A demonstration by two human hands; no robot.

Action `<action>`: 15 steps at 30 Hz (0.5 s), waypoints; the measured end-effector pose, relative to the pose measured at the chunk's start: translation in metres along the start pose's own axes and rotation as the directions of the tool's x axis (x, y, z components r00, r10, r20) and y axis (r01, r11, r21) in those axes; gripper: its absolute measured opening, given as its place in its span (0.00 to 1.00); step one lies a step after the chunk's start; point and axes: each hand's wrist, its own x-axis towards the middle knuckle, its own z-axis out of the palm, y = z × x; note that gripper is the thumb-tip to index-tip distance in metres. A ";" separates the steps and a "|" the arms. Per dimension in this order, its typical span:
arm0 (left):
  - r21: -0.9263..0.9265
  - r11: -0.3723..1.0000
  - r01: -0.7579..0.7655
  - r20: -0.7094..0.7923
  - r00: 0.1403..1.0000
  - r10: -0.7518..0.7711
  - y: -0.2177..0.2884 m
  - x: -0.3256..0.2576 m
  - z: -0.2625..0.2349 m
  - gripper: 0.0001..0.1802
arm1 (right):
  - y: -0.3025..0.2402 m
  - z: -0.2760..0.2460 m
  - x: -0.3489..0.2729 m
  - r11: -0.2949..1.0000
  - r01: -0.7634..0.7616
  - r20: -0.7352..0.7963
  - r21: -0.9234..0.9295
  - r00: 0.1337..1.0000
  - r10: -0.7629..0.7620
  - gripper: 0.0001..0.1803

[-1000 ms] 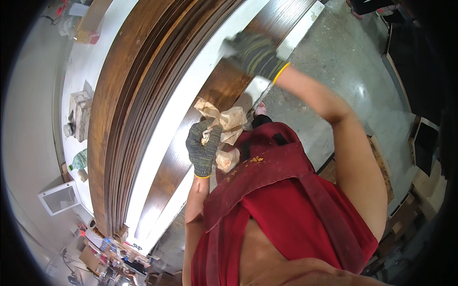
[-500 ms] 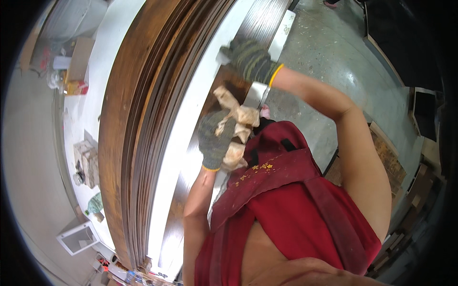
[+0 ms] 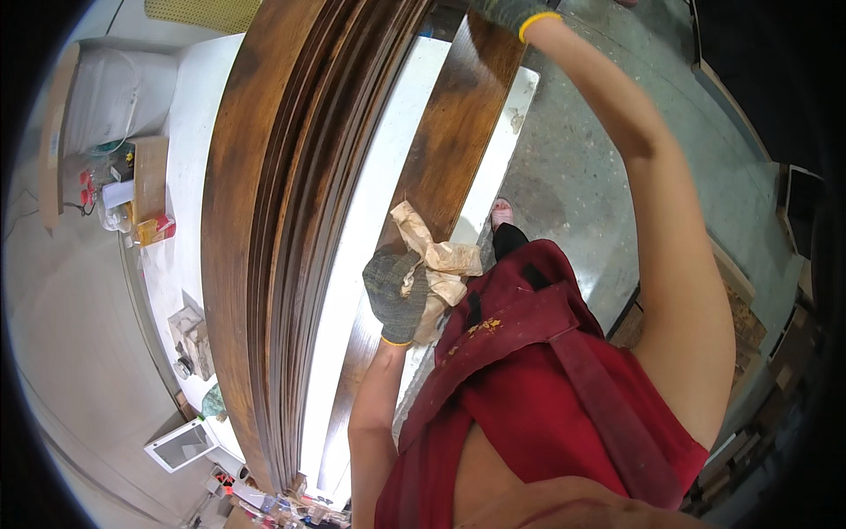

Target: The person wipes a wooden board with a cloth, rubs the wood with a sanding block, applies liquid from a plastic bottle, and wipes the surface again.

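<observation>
Left hand: gloved left hand [image 3: 394, 295] was clenched around a crumpled tan rag [image 3: 434, 264], held over the near part of the plank.
Right hand: gloved right hand [image 3: 509, 11] reached to the far end of the plank at the top edge of the view; mostly cut off, so its grip could not be told.
Plank: dark stained plank [image 3: 449, 132] lay flat on a white bench [image 3: 388, 167], running away from the person.
Stack: a tall stack of stained boards [image 3: 273, 203] stood just to the left of the plank.
Rag position: the rag touched or hung just above the plank surface; contact could not be told.
Containers: a white sack [image 3: 106, 101] and an open cardboard box [image 3: 148, 176] sat on the far left table [image 3: 189, 132]; the contents were too small to tell.
Small items: a white tray-like container [image 3: 183, 443] lay on the floor at lower left.
Clothing: the person wore a red apron [image 3: 546, 388].
</observation>
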 end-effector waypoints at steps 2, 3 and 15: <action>0.016 1.000 0.003 0.021 1.000 -0.003 0.000 0.003 0.001 0.13 | -0.020 -0.012 -0.028 0.962 0.188 0.040 0.196 0.979 -0.199 0.19; 0.033 0.999 0.007 0.031 0.999 -0.008 0.001 0.005 0.002 0.13 | -0.041 -0.018 -0.053 0.956 0.087 0.120 0.280 0.985 -0.124 0.22; 0.008 0.999 0.053 0.114 0.992 -0.053 0.004 0.012 0.003 0.10 | 0.010 -0.006 -0.014 0.993 -0.004 0.354 0.122 0.935 -0.039 0.26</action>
